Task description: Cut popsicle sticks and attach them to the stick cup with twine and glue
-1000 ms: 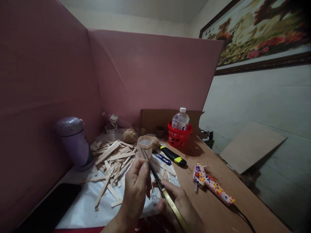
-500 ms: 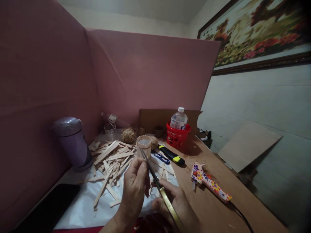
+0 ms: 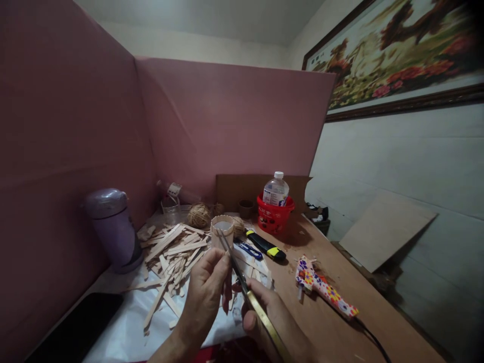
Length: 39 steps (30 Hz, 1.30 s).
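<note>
My right hand is wrapped round a pair of scissors with gold-coloured handles. Its dark blades point up and away, slightly parted at the tips. Close against the blades, my left hand pinches thumb to forefinger; whatever small piece lies between them is too small to make out. Just beyond the blade tips stands a small round cup covered in wooden sticks, with a scalloped rim. A loose pile of wooden craft sticks spreads over white sheeting to the left of my left hand.
Right of the cup lie blue thread snips, a black and yellow utility knife and a flower-patterned glue gun with its cord. Behind are a twine ball and a red basket holding a bottle. A purple tumbler stands left.
The scissor blades have parted a little at the tips beside my left fingers. The whole view has shifted slightly; both hands keep nearly the same pose.
</note>
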Each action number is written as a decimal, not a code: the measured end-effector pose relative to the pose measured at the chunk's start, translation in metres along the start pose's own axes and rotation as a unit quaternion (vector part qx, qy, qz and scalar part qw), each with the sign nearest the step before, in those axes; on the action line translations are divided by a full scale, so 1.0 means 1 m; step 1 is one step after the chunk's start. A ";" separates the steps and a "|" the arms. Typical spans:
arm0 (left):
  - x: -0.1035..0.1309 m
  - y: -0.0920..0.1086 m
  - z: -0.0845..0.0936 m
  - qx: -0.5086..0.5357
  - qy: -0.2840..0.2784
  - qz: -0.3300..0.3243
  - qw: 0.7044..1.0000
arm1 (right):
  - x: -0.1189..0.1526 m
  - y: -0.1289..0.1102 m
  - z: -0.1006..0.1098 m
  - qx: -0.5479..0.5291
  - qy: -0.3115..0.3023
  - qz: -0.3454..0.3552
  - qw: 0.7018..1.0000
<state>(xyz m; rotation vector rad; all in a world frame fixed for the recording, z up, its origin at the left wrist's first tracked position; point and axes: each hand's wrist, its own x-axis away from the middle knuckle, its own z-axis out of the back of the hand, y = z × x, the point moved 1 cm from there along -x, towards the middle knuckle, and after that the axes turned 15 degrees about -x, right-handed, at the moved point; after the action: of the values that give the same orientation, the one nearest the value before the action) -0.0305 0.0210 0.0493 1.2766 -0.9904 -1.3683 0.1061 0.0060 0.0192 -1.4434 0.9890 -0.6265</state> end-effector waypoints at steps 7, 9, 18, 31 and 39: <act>0.000 -0.004 -0.003 -0.005 -0.009 0.006 1.000 | -0.004 0.002 -0.006 -0.013 0.027 0.021 0.999; -0.001 -0.004 -0.003 -0.004 -0.003 0.005 1.000 | -0.005 0.003 -0.007 -0.008 0.022 0.026 0.999; 0.003 -0.003 -0.006 -0.003 0.006 -0.001 1.000 | -0.003 -0.007 -0.012 -0.010 0.009 0.020 1.000; -0.002 -0.008 -0.003 0.014 -0.010 -0.003 1.000 | -0.001 0.002 -0.013 -0.039 0.060 0.002 0.997; -0.002 -0.012 -0.005 0.067 -0.045 0.014 0.997 | -0.010 0.016 -0.009 -0.072 0.067 0.043 0.994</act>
<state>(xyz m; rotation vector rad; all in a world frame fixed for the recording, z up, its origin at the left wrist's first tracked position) -0.0269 0.0255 0.0369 1.3040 -1.1758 -1.3666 0.0901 0.0113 0.0067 -1.4907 1.2168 -0.6059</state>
